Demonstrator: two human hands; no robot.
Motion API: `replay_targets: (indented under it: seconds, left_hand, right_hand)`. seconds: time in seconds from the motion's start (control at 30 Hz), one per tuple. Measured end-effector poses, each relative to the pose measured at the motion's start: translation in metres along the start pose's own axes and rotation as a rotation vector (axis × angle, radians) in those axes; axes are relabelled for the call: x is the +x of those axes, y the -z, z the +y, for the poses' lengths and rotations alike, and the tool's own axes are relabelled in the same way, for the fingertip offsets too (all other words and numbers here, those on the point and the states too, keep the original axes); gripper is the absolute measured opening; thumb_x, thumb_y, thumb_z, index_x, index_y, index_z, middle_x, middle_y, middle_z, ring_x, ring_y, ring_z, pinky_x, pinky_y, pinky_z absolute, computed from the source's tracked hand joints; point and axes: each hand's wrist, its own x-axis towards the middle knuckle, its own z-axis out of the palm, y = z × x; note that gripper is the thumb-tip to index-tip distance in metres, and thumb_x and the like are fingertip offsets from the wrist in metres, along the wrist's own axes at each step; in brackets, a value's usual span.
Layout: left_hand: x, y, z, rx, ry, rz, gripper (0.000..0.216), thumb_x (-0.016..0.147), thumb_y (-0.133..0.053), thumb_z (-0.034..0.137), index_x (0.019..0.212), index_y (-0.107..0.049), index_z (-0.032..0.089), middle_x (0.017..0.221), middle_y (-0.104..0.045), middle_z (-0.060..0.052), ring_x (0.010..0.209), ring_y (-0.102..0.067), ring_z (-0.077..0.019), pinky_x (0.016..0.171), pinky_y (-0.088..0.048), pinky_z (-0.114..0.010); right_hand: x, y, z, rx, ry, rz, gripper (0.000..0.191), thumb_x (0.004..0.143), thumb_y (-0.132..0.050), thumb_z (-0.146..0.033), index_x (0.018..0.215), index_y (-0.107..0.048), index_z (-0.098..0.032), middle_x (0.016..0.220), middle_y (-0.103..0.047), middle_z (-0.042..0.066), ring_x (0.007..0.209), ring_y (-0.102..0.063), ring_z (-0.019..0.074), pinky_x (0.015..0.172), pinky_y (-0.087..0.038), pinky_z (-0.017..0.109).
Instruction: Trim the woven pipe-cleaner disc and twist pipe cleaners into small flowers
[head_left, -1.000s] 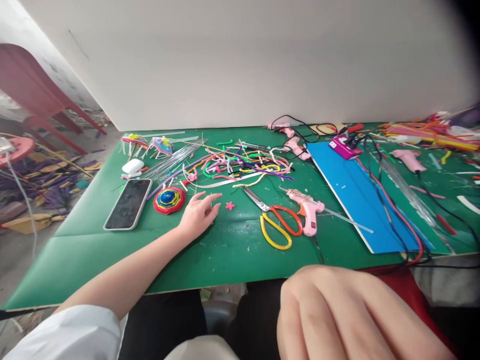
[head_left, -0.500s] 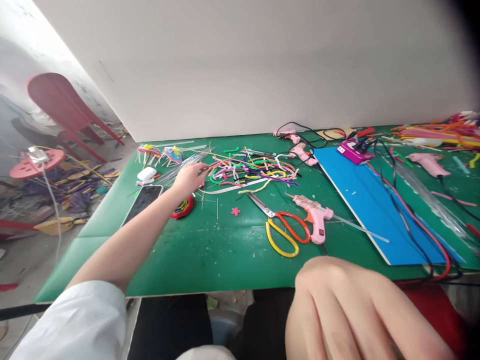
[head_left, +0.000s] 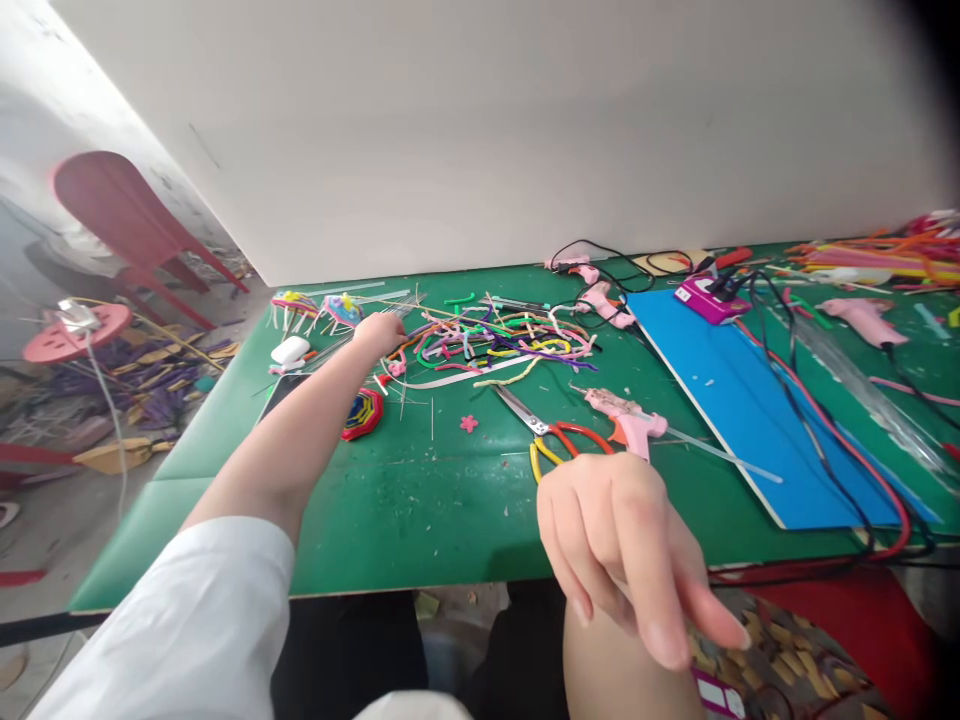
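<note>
My left hand (head_left: 381,336) reaches to the back of the table, over thin metal wires (head_left: 409,303) and beside a tangle of colourful pipe cleaners (head_left: 510,335). Its fingertips point down and are hidden, so I cannot see a grip. Below that wrist lies a red, yellow and blue octagonal piece (head_left: 364,414). My right hand (head_left: 611,545) hangs near the front edge, fingers loosely bent and apart, holding nothing. Behind it lie scissors (head_left: 534,420) with yellow and orange handles, partly covered, and a pink glue gun (head_left: 634,425). A small pink flower (head_left: 469,424) lies mid-table.
Two colourful fringed pieces (head_left: 343,310), a white case (head_left: 290,350) and a mostly covered phone (head_left: 281,392) are at left. A blue board (head_left: 720,410) with a purple power strip (head_left: 709,298) and cables lies right. A white panel (head_left: 487,140) rises behind.
My right hand has lifted and moved left, turning so its fingers hang apart over the scissors' handles. My left hand has shifted slightly left, its forearm now covering more of the phone.
</note>
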Motion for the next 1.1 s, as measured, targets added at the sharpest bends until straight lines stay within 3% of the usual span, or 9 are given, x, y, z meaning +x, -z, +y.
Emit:
replay_targets:
  seconds: [0.17, 0.3, 0.47, 0.6, 0.8, 1.0, 1.1]
  left_hand:
    - [-0.003, -0.001, 0.005, -0.001, 0.012, -0.007, 0.026, 0.072, -0.054, 0.03, 0.091, -0.069, 0.02, 0.097, -0.069, -0.01, 0.09, -0.063, -0.0249, 0.073, -0.048, -0.028]
    - [-0.001, 0.006, 0.001, -0.04, 0.013, 0.026, 0.029, 0.074, -0.05, 0.029, 0.093, -0.067, 0.015, 0.098, -0.069, -0.013, 0.09, -0.062, -0.0276, 0.072, -0.048, -0.031]
    - [0.0, 0.027, -0.017, -0.155, 0.007, 0.053, 0.029, 0.075, -0.05, 0.032, 0.094, -0.068, 0.018, 0.086, -0.072, -0.005, 0.082, -0.063, -0.0208, 0.069, -0.047, -0.026]
    - [-0.006, 0.041, -0.032, -0.241, -0.048, 0.032, 0.031, 0.071, -0.059, 0.034, 0.098, -0.069, 0.022, 0.089, -0.072, -0.001, 0.084, -0.063, -0.017, 0.072, -0.047, -0.022]
    - [-0.019, 0.055, -0.055, -0.468, -0.133, -0.118, 0.032, 0.067, -0.064, 0.036, 0.093, -0.07, 0.02, 0.088, -0.071, -0.003, 0.085, -0.063, -0.0173, 0.079, -0.048, -0.028]
    - [-0.04, 0.073, -0.061, -0.625, -0.199, -0.312, 0.037, 0.069, -0.062, 0.046, 0.098, -0.067, 0.025, 0.088, -0.069, -0.004, 0.08, -0.061, -0.0165, 0.074, -0.049, -0.03]
    - [-0.053, 0.081, -0.049, -0.624, -0.245, -0.319, 0.039, 0.071, -0.061, 0.047, 0.104, -0.065, 0.026, 0.092, -0.067, -0.005, 0.075, -0.059, -0.0152, 0.066, -0.047, -0.028]
  right_hand:
    - [0.004, -0.001, -0.009, -0.078, -0.067, 0.071, 0.027, 0.073, -0.067, -0.027, 0.052, -0.053, -0.019, 0.041, -0.054, -0.007, 0.035, -0.054, 0.0032, 0.049, -0.049, 0.011]
    - [0.003, -0.002, -0.012, -0.118, -0.079, 0.154, 0.03, 0.078, -0.06, -0.029, 0.052, -0.05, -0.02, 0.038, -0.052, -0.006, 0.033, -0.053, 0.006, 0.047, -0.051, 0.016]
    - [-0.001, -0.004, -0.013, -0.126, -0.141, 0.28, 0.03, 0.08, -0.059, -0.032, 0.054, -0.051, -0.02, 0.037, -0.046, -0.008, 0.03, -0.051, 0.0061, 0.039, -0.046, 0.015]
    - [0.002, -0.008, -0.011, -0.144, -0.123, 0.381, 0.027, 0.08, -0.059, -0.033, 0.057, -0.055, -0.02, 0.036, -0.042, -0.009, 0.027, -0.046, 0.0046, 0.037, -0.043, 0.013]
    - [0.001, -0.008, -0.01, -0.177, -0.095, 0.404, 0.019, 0.083, -0.056, -0.032, 0.071, -0.063, -0.02, 0.037, -0.037, -0.01, 0.026, -0.043, 0.0045, 0.036, -0.041, 0.014]
    - [-0.005, -0.008, -0.014, -0.219, -0.151, 0.441, 0.018, 0.085, -0.054, -0.034, 0.087, -0.068, -0.023, 0.038, -0.036, -0.01, 0.029, -0.043, 0.0047, 0.038, -0.042, 0.015]
    - [-0.002, -0.005, -0.013, -0.401, -0.234, 0.657, 0.016, 0.086, -0.054, -0.033, 0.086, -0.067, -0.025, 0.041, -0.044, -0.009, 0.035, -0.049, 0.0056, 0.047, -0.049, 0.019]
